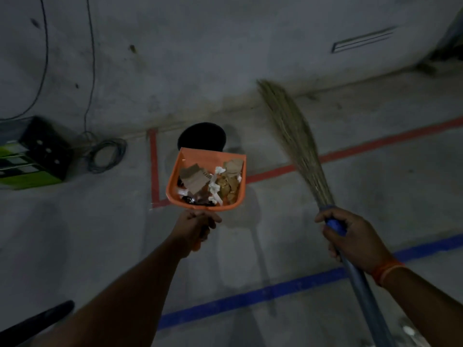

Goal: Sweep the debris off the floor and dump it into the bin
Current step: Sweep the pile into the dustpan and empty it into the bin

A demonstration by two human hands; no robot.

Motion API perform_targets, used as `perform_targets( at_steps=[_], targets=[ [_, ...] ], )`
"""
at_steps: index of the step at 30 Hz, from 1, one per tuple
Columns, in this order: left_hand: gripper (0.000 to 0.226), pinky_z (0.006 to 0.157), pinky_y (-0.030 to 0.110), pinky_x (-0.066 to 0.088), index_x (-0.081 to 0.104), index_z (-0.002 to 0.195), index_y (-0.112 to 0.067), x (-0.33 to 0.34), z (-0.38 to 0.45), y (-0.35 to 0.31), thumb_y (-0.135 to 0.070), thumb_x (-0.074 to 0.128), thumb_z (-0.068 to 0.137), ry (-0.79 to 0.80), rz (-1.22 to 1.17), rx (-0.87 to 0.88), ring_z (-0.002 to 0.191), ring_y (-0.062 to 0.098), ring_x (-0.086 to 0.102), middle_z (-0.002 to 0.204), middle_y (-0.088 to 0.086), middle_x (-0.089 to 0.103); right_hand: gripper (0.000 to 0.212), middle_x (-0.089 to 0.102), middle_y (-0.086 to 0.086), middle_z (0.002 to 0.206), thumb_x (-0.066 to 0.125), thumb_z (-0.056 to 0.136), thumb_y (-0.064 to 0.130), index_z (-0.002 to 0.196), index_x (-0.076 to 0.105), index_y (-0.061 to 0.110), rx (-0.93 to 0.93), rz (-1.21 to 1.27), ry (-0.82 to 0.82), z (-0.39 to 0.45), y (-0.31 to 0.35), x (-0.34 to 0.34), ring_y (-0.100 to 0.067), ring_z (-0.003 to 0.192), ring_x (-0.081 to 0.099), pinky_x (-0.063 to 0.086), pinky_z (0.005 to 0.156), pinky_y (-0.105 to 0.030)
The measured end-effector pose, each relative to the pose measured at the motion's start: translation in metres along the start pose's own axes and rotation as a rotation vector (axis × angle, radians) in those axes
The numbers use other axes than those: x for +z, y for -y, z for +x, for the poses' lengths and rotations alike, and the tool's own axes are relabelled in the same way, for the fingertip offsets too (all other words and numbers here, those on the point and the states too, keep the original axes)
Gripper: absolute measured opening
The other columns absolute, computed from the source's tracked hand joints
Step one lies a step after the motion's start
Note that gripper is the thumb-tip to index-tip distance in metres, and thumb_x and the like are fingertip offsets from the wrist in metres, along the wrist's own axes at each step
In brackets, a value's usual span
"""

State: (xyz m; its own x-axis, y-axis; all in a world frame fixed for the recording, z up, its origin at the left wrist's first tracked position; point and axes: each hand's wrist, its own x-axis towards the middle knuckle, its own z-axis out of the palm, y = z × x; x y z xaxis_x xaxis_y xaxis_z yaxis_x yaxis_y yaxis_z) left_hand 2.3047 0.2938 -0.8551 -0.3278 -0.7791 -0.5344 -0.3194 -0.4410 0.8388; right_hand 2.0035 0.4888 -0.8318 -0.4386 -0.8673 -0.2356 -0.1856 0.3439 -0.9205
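Note:
My left hand (195, 227) grips the handle of an orange dustpan (175, 179), held level above the floor. Debris (213, 185) lies in the pan: cardboard scraps, white paper bits, brownish pieces and some dark bits. Just beyond the pan's front edge stands a round black bin (201, 135), its mouth partly hidden by the pan. My right hand (350, 236) grips the blue handle of a grass broom (293, 136), whose bristles point up and away, lifted off the floor.
A green and black box (32, 154) sits at the left by a coiled cable (106, 155). Red tape lines (154, 166) and a blue tape line (250, 296) mark the grey floor. A wall rises behind the bin. A dark rod (37, 321) crosses the lower left corner.

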Motion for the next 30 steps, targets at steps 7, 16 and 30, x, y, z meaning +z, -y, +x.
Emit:
perform_targets(
  at_steps=[7,16,30],
  targets=[
    [0.025,0.031,0.015,0.027,0.069,0.089,0.007,-0.054,0.134,-0.058,0.008,0.044,0.092,-0.106,0.064,-0.057,0.036,0.01,0.041,0.07,0.014,0.057,0.026,0.059,-0.017,0.058,0.061,0.09,-0.002,0.093,0.069,0.023,0.058,-0.03,0.075,0.117,0.026,0.044,-0.03,0.043,0.057,0.049,0.043,-0.033],
    [0.025,0.035,0.021,0.032,0.072,0.09,0.001,-0.114,0.311,-0.106,-0.011,0.053,0.099,-0.105,0.258,-0.174,0.042,0.009,0.046,0.071,0.011,0.062,0.025,0.059,-0.012,0.053,0.061,0.09,-0.002,0.094,0.069,0.021,0.132,-0.009,0.051,0.253,0.038,0.112,-0.028,0.043,0.056,0.05,0.043,-0.034],
    [0.01,0.039,0.021,0.042,0.072,0.088,0.0,-0.121,0.407,-0.119,-0.008,0.066,0.089,-0.148,0.683,-0.229,0.056,0.017,0.061,0.085,0.013,0.072,0.029,0.059,-0.019,0.06,0.061,0.09,-0.004,0.091,0.071,0.024,0.248,0.033,0.041,0.304,0.033,0.128,-0.03,0.044,0.054,0.049,0.044,-0.035]
  ],
)
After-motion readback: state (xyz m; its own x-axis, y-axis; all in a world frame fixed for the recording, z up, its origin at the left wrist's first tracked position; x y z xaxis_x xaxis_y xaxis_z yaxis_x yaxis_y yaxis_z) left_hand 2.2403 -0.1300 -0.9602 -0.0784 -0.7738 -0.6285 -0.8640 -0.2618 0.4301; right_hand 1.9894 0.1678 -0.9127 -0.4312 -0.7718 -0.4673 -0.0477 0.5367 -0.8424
